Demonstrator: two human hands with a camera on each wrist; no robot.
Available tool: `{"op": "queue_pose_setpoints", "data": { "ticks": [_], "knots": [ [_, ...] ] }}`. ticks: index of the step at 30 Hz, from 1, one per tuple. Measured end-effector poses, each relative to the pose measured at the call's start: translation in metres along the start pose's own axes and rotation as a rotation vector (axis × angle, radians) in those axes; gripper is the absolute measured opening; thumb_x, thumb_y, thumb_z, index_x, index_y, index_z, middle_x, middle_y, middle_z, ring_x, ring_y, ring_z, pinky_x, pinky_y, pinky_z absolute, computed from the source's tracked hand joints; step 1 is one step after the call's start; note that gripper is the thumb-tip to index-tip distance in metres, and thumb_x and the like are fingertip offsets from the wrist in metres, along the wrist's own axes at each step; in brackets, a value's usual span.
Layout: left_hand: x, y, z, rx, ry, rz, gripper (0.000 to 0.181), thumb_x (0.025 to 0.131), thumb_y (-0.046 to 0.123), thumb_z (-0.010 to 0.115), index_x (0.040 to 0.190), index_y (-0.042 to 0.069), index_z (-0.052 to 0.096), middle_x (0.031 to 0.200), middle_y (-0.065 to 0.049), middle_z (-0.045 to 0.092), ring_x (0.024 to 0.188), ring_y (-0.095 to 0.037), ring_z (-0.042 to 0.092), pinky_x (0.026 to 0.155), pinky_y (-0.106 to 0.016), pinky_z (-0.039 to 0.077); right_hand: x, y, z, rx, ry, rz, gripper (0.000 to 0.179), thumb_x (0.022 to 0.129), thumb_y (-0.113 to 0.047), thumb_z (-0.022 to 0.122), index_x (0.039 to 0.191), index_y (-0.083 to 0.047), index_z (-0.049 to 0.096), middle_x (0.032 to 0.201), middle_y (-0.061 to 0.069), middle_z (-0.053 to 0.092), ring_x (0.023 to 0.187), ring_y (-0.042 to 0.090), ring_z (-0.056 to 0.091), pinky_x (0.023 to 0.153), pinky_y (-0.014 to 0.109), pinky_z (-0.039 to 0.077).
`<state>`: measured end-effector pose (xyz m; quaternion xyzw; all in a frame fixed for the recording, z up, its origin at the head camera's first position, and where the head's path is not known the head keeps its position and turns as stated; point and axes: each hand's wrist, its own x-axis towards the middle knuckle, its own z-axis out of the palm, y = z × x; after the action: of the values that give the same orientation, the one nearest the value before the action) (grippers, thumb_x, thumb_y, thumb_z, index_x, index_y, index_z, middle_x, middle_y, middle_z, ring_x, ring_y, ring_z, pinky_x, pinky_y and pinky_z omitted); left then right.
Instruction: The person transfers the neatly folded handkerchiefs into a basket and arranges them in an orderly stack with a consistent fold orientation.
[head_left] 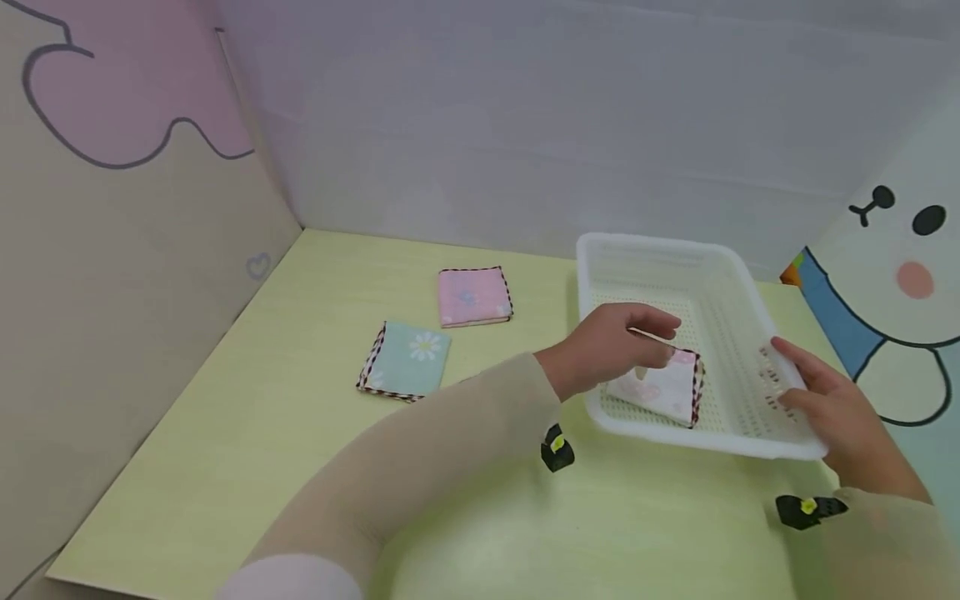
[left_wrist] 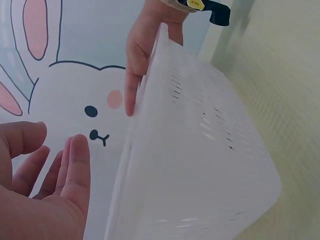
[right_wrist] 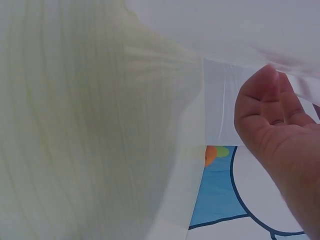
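Note:
A white plastic basket (head_left: pixel 701 439) with perforated sides is on the right, and my right hand (head_left: pixel 847 417) grips its right rim, thumb on the inner side. Inside lies a folded white and pink handkerchief (head_left: pixel 660 396) with a checked edge. Just above that handkerchief is my left hand (head_left: pixel 611 346), reaching over the basket's left side. In the left wrist view the left hand (left_wrist: pixel 55 195) has loosely bent fingers with nothing between them. The right wrist view shows the fingers of the right hand (right_wrist: pixel 272 110) curled at the basket's rim.
A folded pink handkerchief (head_left: pixel 474 297) lies toward the back of the pale yellow table (head_left: pixel 270 400). Nearer and to its left is a folded mint-green handkerchief (head_left: pixel 405 360) with a daisy. A pale wall (head_left: pixel 510 125) rises behind, and a rabbit-painted panel (head_left: pixel 900 333) stands at right.

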<state>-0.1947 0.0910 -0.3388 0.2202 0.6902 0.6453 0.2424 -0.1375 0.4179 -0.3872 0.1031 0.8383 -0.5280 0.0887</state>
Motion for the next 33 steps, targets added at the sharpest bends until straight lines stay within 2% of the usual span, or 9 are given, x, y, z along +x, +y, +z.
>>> {"op": "queue_pose_setpoints", "data": {
  "ticks": [5, 9, 14, 25, 28, 33],
  "knots": [
    [-0.013, -0.003, -0.006, -0.086, -0.022, 0.005, 0.037, 0.095, 0.006, 0.072, 0.131, 0.014, 0.069, 0.112, 0.012, 0.069, 0.094, -0.009, 0.071, 0.085, -0.026, 0.055, 0.000, 0.002, 0.001, -0.001, 0.010, -0.045, 0.075, 0.104, 0.000, 0.043, 0.166, -0.028, 0.011, 0.173, 0.003, 0.004, 0.099, -0.001, 0.052, 0.075, 0.034, 0.061],
    [-0.023, -0.009, -0.016, -0.161, -0.023, 0.007, 0.039, 0.095, 0.005, 0.071, 0.133, 0.013, 0.067, 0.116, 0.009, 0.069, 0.100, -0.014, 0.072, 0.089, -0.027, 0.055, 0.000, 0.002, 0.002, -0.021, 0.015, -0.055, 0.074, 0.105, -0.001, 0.042, 0.166, -0.028, 0.010, 0.173, 0.004, 0.005, 0.100, -0.001, 0.051, 0.075, 0.034, 0.061],
    [-0.033, -0.017, -0.027, -0.218, -0.007, 0.016, 0.040, 0.096, 0.001, 0.070, 0.135, 0.007, 0.065, 0.120, 0.005, 0.068, 0.106, -0.019, 0.072, 0.091, -0.031, 0.057, 0.002, 0.002, 0.001, 0.008, 0.008, -0.043, 0.076, 0.104, 0.001, 0.043, 0.166, -0.031, 0.011, 0.173, 0.001, 0.004, 0.102, 0.002, 0.051, 0.076, 0.037, 0.062],
    [-0.054, -0.030, -0.047, -0.188, 0.042, 0.063, 0.039, 0.094, 0.002, 0.074, 0.131, 0.008, 0.068, 0.124, 0.004, 0.070, 0.113, -0.015, 0.068, 0.098, -0.031, 0.053, 0.003, 0.006, -0.001, 0.118, -0.013, -0.063, 0.079, 0.102, 0.006, 0.044, 0.166, -0.029, 0.014, 0.168, -0.004, 0.015, 0.097, -0.003, 0.056, 0.071, 0.033, 0.062],
    [-0.060, -0.032, -0.052, -0.172, 0.055, 0.063, 0.037, 0.094, 0.004, 0.075, 0.130, 0.008, 0.068, 0.126, 0.001, 0.070, 0.114, -0.017, 0.068, 0.099, -0.032, 0.052, 0.003, 0.005, 0.000, 0.099, -0.009, -0.059, 0.079, 0.102, 0.006, 0.044, 0.166, -0.029, 0.014, 0.170, -0.004, 0.013, 0.098, -0.002, 0.055, 0.072, 0.034, 0.062],
    [-0.070, -0.037, -0.062, -0.164, 0.070, 0.082, 0.036, 0.094, 0.002, 0.073, 0.129, 0.003, 0.067, 0.130, -0.010, 0.067, 0.118, -0.026, 0.067, 0.099, -0.034, 0.052, 0.002, 0.003, 0.001, 0.061, -0.002, -0.051, 0.079, 0.103, 0.004, 0.045, 0.165, -0.034, 0.015, 0.172, -0.006, 0.008, 0.105, 0.005, 0.050, 0.076, 0.035, 0.062]
  ]
}}
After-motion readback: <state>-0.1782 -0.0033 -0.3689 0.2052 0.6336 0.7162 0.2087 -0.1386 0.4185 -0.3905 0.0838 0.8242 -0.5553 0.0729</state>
